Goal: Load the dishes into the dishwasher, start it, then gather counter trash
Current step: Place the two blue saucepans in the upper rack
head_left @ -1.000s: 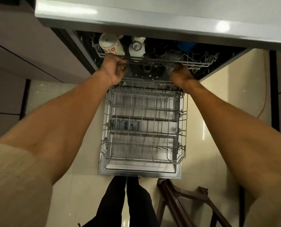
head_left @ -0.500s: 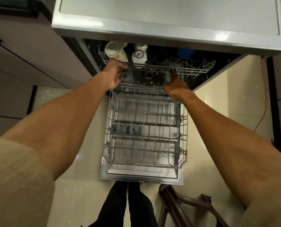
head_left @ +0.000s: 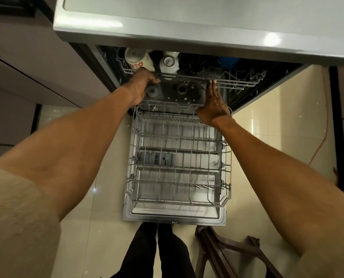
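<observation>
Touching upper rack (head_left: 187, 78): right fingers (head_left: 213, 87).

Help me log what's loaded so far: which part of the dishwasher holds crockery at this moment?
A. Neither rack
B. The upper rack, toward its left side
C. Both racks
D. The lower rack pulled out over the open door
B: two white cups, one with red flowers and one plain, sit in the left part of the upper rack, while the lower rack shows only bare wire tines.
</observation>
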A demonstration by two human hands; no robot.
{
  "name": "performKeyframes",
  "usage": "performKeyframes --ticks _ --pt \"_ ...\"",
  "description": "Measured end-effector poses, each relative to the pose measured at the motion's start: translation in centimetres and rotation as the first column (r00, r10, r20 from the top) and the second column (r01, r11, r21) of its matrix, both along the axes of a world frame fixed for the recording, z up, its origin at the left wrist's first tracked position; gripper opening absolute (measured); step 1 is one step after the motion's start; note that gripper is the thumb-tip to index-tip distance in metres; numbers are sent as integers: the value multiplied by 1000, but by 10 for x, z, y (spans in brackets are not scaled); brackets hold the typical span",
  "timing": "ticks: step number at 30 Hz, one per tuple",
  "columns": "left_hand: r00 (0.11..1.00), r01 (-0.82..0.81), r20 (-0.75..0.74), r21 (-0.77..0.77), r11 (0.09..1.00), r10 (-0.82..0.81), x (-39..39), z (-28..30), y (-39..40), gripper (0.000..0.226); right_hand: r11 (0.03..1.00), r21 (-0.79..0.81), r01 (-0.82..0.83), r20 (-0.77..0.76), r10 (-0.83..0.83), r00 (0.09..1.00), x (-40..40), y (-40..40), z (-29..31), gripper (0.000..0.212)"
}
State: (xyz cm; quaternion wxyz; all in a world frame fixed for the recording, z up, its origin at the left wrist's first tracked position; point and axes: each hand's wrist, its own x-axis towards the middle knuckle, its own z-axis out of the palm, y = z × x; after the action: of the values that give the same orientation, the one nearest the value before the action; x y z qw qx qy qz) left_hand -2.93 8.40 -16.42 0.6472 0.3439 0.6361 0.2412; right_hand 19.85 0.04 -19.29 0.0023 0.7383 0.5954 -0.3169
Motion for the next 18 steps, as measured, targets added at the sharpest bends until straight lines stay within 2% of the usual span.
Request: performKeyframes --ticks 4,6,8,10,12,14,16,18 --pt "998 68 18 2 998 -68 -7 -2 1 20 1000 14 -2 7 2 1000 1 0 -3 104" --pt "991 124 -53 6 992 -124 -11 -2 -1 27 1000 27 15 4 -15 1000 -1 0 0 103" --pt "952 245 -197 39 969 -233 -14 4 -8 46 999 21 41 5 -41 999 -6 0 6 98" --pt "823 435 -428 52 899 -374 -17 9 -20 58 999 30 28 40 -30 999 -10 0 7 95" --pt "591 624 -637 -29 781 -495 -21 12 -36 64 1000 10 -7 85 6 996 -17 -4 8 96" --pt "399 726 -732 -115 678 -552 -32 13 -54 75 997 -30 -71 100 73 992 -29 -17 22 94" --pt "286 778 -783 -147 611 -553 -45 13 -72 94 993 -58 -99 91 104 990 -47 -32 40 92" --pt "256 786 -815 -138 603 -520 -58 21 -94 101 991 -79 -106 92 113 989 -68 -48 57 79"
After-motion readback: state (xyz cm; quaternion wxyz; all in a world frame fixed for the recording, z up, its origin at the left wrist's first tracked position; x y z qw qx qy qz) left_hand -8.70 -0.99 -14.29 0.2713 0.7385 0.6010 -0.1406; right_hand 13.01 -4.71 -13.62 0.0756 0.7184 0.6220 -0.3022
